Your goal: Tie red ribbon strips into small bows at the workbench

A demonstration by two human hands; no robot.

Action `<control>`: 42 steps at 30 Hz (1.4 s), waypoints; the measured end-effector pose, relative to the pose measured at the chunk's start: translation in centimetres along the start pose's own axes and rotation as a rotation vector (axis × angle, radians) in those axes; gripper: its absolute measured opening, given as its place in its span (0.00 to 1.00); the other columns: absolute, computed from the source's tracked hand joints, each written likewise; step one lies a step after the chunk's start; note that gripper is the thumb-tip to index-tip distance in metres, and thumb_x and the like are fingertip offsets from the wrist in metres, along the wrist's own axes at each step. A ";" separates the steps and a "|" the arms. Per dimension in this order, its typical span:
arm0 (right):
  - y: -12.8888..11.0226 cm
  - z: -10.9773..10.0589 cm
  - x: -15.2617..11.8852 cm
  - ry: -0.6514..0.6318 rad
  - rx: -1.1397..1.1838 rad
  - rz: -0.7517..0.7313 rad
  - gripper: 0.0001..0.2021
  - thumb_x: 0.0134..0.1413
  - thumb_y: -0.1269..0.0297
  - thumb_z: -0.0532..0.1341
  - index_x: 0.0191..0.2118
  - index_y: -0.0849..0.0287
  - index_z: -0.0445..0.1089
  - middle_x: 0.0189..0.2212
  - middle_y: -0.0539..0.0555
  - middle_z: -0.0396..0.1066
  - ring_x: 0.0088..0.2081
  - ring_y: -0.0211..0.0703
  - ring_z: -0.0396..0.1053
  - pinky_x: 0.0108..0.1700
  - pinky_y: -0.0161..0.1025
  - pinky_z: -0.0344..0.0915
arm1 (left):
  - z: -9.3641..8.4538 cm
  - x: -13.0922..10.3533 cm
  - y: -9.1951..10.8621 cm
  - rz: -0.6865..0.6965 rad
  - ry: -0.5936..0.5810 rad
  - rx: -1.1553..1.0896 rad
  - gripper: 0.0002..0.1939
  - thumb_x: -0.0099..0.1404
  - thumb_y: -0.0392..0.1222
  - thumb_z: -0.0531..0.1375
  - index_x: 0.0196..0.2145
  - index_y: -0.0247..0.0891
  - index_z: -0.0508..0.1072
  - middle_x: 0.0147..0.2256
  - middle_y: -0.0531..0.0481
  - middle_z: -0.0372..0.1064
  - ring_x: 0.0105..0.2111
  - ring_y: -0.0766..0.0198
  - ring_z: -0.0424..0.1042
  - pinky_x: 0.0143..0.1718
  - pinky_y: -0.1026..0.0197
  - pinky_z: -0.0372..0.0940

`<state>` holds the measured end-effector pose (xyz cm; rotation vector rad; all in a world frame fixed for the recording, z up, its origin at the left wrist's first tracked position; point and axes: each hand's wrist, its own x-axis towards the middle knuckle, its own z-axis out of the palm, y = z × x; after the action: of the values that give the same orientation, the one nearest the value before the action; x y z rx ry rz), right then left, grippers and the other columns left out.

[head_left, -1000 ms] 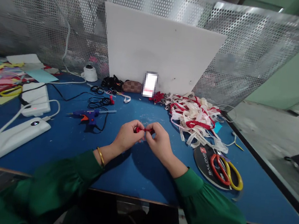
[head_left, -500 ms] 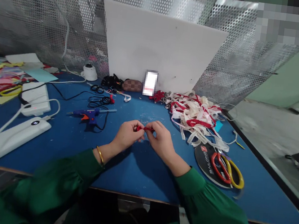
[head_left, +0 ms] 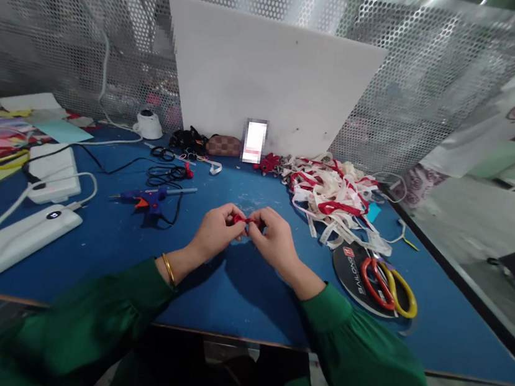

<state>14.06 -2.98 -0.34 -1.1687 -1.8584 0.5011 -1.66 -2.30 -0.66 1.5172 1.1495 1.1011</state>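
A small piece of red ribbon (head_left: 247, 220) stretches between my two hands, above the middle of the blue table (head_left: 244, 304). My left hand (head_left: 218, 229) pinches its left end, and my right hand (head_left: 275, 238) pinches the other end. The fingertips of both hands are nearly together and cover most of the ribbon. A blue glue gun (head_left: 148, 199) with an orange trigger lies left of my left hand. Right of my right hand, red-and-yellow-handled scissors (head_left: 389, 287) rest on a black round pad (head_left: 349, 270).
White and red ribbons (head_left: 332, 193) are heaped at the back right. A lit phone (head_left: 254, 139) leans against a white board (head_left: 272, 76). White power strips (head_left: 11, 247) and coloured paper (head_left: 9, 131) lie left. A person (head_left: 506, 117) stands beyond the table at right.
A person has come into view at the right. The camera view has shifted slightly. Both hands still pinch the red ribbon, with a little more of it showing between the fingertips.
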 end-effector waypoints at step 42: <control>0.1 -1.4 1.0 -0.196 0.634 0.428 0.08 0.43 0.62 0.65 0.26 0.61 0.70 0.22 0.48 0.66 0.25 0.33 0.58 0.30 0.35 0.55 | -0.1 -0.1 0.1 0.100 -0.167 -0.021 0.02 0.62 0.35 0.56 0.34 0.38 0.65 0.26 0.54 0.69 0.25 0.67 0.69 0.31 0.62 0.65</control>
<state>15.08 -2.25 0.84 -1.0877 -1.4201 1.3731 -1.81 -2.42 -0.60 1.6319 0.9552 1.0277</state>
